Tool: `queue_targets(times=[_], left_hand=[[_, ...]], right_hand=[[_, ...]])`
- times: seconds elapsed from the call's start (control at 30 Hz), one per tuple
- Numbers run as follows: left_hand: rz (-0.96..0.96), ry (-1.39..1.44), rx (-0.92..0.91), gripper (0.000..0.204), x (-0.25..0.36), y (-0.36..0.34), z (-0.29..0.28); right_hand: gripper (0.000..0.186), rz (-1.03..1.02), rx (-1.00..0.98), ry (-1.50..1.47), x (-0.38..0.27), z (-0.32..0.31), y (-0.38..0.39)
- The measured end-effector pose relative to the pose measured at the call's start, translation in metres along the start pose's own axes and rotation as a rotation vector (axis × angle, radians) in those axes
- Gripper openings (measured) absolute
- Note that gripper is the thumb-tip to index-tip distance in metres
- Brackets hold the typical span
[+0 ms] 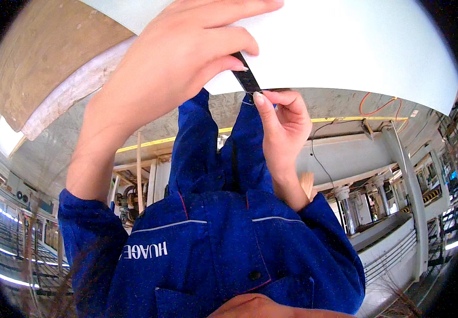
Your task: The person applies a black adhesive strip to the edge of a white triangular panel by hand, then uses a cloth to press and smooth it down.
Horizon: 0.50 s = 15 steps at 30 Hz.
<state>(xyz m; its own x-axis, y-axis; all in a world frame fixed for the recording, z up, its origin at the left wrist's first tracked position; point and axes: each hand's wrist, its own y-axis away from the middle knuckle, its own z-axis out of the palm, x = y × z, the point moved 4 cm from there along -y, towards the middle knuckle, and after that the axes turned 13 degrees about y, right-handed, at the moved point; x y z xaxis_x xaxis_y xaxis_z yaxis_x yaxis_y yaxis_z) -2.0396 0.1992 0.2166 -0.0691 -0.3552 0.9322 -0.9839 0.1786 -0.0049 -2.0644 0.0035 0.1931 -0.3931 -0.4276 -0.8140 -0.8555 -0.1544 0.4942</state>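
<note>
Left hand (178, 58): seen upper centre, fingers curled shut; a thin dark strip (246, 78) was pinched betw. thumb and forefinger at its upper end. Forearm ran down-left into a blue sleeve.

Right hand (280, 124): seen just below/right of the left, fingers bent closed; strip's lower end was nipped betw. thumb tip and forefinger. A fine pale thread or wire seemed to be held at that end; too small to be told for certain.

Dark strip: narrow, flat, slanted, held betw. both hands, set against the edge of a large white panel (345, 47).

Blue work jacket (223, 238): collar, buttons, grey piping, chest pocket noted; pocket contents could not be seen.

Surrounds: concrete surface (43, 143), timber framing, yellow rail (345, 119), orange cable (380, 106), white machinery w/ pillars (398, 212) at right. No container w/ visible contents was recorded.
</note>
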Motion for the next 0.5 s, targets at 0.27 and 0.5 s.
queue_targets(times=[0.27, 0.5], left_hand=[[-0.229, -0.264, 0.048, 0.056, 0.006, 0.025, 0.012], [-0.433, -0.419, 0.250, 0.076, 0.006, 0.028, 0.037]], right_hand=[[0.010, 0.067, 0.001, -0.179, 0.011, -0.009, -0.004], [0.010, 0.071, 0.004, -0.220, 0.015, -0.011, -0.005]])
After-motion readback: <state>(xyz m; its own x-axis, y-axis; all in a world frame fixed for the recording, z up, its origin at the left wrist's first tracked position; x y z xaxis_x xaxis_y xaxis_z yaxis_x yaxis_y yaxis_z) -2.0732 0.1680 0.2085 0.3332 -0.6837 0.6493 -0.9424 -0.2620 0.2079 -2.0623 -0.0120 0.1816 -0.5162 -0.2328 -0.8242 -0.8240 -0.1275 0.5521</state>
